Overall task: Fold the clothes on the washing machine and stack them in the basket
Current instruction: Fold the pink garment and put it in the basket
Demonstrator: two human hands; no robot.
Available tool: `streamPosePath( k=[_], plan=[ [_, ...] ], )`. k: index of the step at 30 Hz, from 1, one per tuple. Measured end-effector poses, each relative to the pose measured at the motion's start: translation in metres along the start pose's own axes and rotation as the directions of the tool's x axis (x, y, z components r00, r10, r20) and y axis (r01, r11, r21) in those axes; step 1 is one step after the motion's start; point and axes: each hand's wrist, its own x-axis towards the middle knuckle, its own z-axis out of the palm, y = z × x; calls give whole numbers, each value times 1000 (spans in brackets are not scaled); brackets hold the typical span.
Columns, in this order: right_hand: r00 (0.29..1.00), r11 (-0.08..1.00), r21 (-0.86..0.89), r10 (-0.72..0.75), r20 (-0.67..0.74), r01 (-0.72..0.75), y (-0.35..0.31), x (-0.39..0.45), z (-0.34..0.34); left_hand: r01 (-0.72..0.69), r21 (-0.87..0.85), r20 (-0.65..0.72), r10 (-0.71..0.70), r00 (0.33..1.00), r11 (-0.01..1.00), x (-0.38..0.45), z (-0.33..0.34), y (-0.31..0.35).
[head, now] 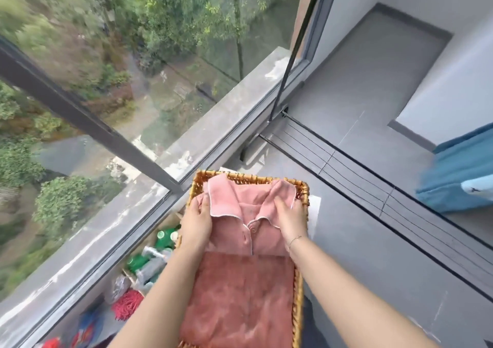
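Task looked well along, prob. near its end. The wicker basket point(302, 187) already held two folded pieces: a pink collared top point(248, 230) at the far end and a darker rust-pink folded item point(240, 299) at the near end, partly under the top's lower edge. The top was being set down or pressed into place — so the stacking step was in hand, not finished.

Left hand point(196, 220) sat on the top's left shoulder, fingers curled over the fabric edge at the basket wall, gripping it. Right hand point(289, 218) lay on the right shoulder next to the collar, fingers bent down onto the cloth and tucking into it; whether it pinched or merely pressed, can't tell for sure.

What was left: the washing machine wasn't in view, so no telling if more clothes waited there. A blue cloth point(464, 171) lay at the right edge, well apart from the basket — poss. another piece to fold, but that's a guess.

Count: 1 basket, 2 garments in it, 2 hands, 1 blue cloth. Beside the basket on the left, approx. several green-capped bottles point(162, 237) — too cluttered to count.
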Motion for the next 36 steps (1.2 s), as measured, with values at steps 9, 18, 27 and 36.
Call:
streamPosePath(
  k=[9,18,27,36],
  plan=[
    [996,977,-198,79,-31,-83,36,72,33,76,118,-33,-72,997,990,59,47,-38],
    [814,718,-416,-570,108,558,34,-34,15,-486,168,-178,512,840,857,-18,34,-22],
    [834,322,-805,-432,343,498,81,36,36,-401,704,384,161,909,586,40,79,-58],
    [874,287,-847,-339,348,448,84,48,47,-371,703,381,120,917,606,53,87,-66]
  ],
)
